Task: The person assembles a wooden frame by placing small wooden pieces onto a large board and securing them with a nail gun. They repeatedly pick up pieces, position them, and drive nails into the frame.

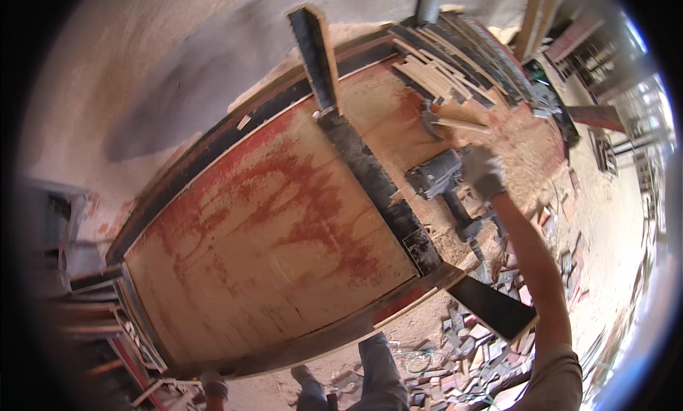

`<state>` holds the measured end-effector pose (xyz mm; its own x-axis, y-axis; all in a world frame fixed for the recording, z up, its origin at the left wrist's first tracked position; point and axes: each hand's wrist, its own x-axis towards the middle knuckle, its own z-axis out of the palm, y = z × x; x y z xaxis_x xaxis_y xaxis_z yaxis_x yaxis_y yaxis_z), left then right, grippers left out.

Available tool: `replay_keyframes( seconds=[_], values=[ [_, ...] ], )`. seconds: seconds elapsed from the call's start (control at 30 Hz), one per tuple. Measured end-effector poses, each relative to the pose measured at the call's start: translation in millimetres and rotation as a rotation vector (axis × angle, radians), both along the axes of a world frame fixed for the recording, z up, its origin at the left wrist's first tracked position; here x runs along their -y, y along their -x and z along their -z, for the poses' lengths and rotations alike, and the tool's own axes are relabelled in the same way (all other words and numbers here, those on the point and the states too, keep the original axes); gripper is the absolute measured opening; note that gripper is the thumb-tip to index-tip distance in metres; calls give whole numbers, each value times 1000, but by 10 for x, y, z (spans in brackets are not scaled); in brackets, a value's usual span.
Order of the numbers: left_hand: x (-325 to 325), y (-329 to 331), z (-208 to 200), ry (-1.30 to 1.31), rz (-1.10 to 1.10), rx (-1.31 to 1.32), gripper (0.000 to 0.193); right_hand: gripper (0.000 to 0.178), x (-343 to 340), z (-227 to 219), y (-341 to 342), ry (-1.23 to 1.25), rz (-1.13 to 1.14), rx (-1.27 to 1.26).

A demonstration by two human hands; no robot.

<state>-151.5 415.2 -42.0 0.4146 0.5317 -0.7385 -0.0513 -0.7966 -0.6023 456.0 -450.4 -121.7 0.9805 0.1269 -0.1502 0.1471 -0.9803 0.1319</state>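
Note:
My right hand point(485, 175), in a pale glove, is at the right side of the workbench, right beside a dark nail gun point(435, 175). Its fingers are blurred, and I cannot tell whether they grip the tool. The gun's handle points down toward a hose fitting point(475, 251). My left hand point(213, 385), also gloved, is low at the bench's near edge, its fingers hidden. Between them lies a large wooden panel point(277, 226) with red stains, framed by dark strips. A black-faced board point(380, 183) crosses it, with upright dark board point(316, 59) at its far end.
A hammer point(430, 121) lies near stacked wood strips point(469, 55) at the far right. Another dark board point(492, 308) juts past the near edge. Many wood offcuts point(469, 347) litter the floor, with thin cord among them. A grey post point(428, 4) stands behind the bench.

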Motion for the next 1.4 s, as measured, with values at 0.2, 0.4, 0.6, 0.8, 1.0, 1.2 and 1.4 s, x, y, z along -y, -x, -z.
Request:
replay_keyframes(
  seconds=[0.2, 0.4, 0.6, 0.8, 1.0, 1.2, 1.4],
  values=[
    [316, -85, -302, 487, -52, 826, 38, 74, 768, 430, -1023, -178, 50, 210],
    [385, -162, -271, 176, -131, 517, 34, 57, 1069, 886, -1185, -18, 59, 92],
    [481, -245, -365, 206, -124, 581, 24, 51, 1389, 857, -1176, -87, 10, 336],
    [389, -240, -404, 265, -50, 537, 28, 48, 1316, 194, 308, -215, 83, 426],
    [24, -99, -533, 523, -1, 594, 45, 47, 81, -880, 3772, -769, 549, 375],
    [-691, -81, -577, 697, 57, 210, 55, 46, -2680, -2076, 6488, -1238, 1060, 309],
    [-995, 49, -228, 797, -5, 205, 53, 25, -5245, -1698, 7480, -1715, 1403, 288]
  ],
)
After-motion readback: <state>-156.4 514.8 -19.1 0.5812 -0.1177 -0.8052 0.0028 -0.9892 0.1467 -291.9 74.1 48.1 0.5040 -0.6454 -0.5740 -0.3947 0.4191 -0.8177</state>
